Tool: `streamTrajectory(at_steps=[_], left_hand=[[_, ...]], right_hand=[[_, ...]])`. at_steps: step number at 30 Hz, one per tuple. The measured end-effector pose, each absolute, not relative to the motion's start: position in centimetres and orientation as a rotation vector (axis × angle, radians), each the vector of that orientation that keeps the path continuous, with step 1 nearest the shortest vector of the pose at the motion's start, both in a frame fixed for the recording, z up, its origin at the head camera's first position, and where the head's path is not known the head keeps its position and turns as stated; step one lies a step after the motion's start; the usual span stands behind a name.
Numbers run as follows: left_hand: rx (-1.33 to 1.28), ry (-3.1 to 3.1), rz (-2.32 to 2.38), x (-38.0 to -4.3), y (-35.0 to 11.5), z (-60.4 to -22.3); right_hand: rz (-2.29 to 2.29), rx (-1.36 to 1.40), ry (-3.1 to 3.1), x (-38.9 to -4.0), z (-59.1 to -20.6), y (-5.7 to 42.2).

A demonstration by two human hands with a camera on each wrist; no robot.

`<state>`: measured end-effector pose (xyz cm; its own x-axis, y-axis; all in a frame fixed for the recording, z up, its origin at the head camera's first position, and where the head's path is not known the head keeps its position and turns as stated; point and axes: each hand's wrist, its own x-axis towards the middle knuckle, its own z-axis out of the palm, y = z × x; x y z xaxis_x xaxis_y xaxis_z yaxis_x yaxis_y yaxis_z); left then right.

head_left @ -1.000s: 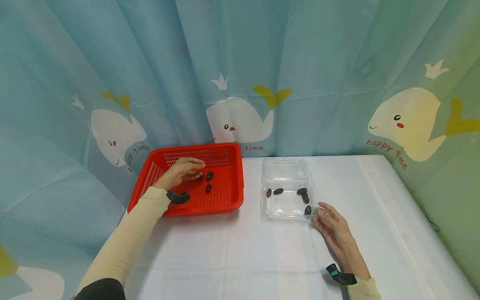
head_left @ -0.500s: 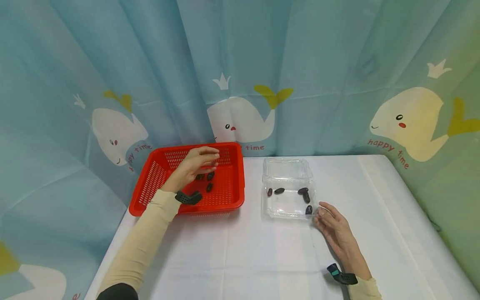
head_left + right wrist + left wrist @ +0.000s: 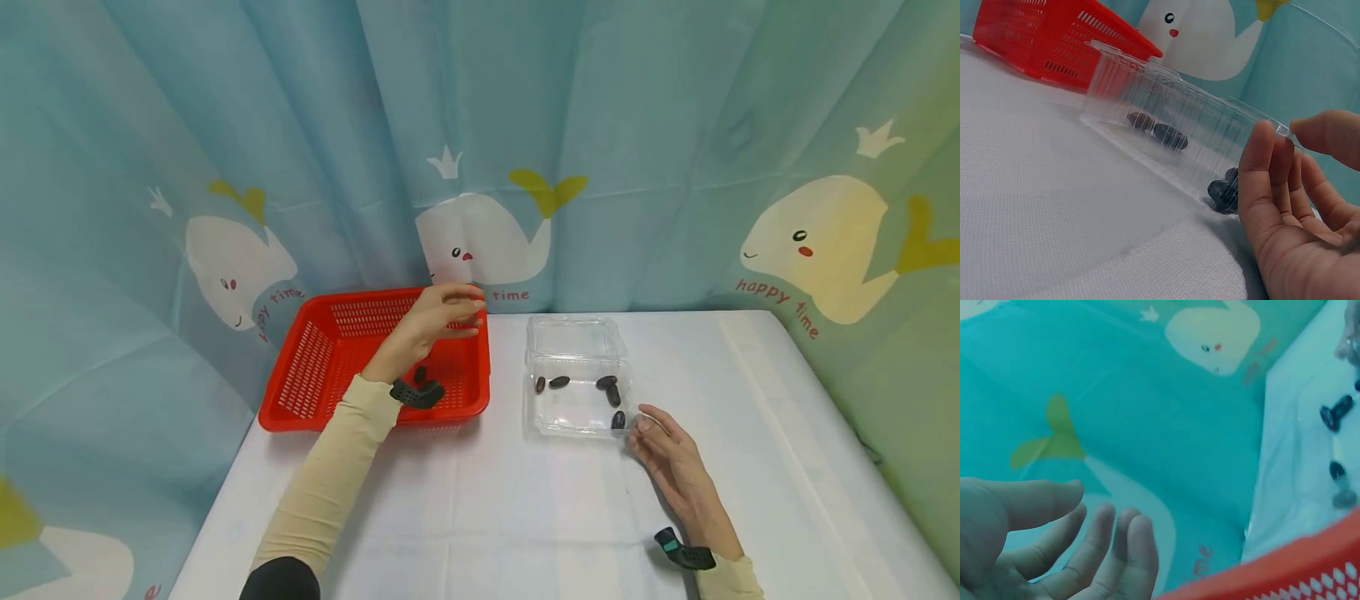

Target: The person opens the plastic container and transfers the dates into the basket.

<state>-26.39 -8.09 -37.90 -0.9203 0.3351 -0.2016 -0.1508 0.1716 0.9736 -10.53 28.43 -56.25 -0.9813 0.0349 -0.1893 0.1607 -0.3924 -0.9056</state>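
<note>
My left hand [image 3: 438,317] hovers over the right back part of a red plastic basket [image 3: 315,367]. Its fingers are loosely bent, and nothing shows between thumb and fingertips in the left wrist view. A dark date [image 3: 420,374] is visible inside the basket below the wrist; my arm hides the rest of that area. To the right stands a clear plastic clamshell box [image 3: 566,414], its lid [image 3: 572,337] folded back, with several dates [image 3: 559,382] inside. My right hand [image 3: 675,462] pinches the box's front right corner, thumb on the rim and fingers outside the wall [image 3: 1172,106].
A white cloth [image 3: 517,517] covers the table. Behind and on both sides hangs a blue-green curtain [image 3: 645,108] with whale prints, close against the table's back edge. The basket and the box stand side by side with a narrow gap between them.
My left hand has risen out of the basket and moved right toward its right rim, uncovering dates on the way. My right hand has stayed at the box's corner.
</note>
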Motion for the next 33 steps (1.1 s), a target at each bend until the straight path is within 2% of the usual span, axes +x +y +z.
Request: streamTrajectory(at_steps=[14,33], left_hand=[[0.334,1.947,1.794,-24.4,-2.3,-38.3],[0.217,1.793,1.724,-23.0,2.7,-43.2]], right_hand=[[-2.55,0.276,1.671,-10.5,-56.2,28.5],[-2.548,0.294,1.674,-10.6,-56.3,28.5]])
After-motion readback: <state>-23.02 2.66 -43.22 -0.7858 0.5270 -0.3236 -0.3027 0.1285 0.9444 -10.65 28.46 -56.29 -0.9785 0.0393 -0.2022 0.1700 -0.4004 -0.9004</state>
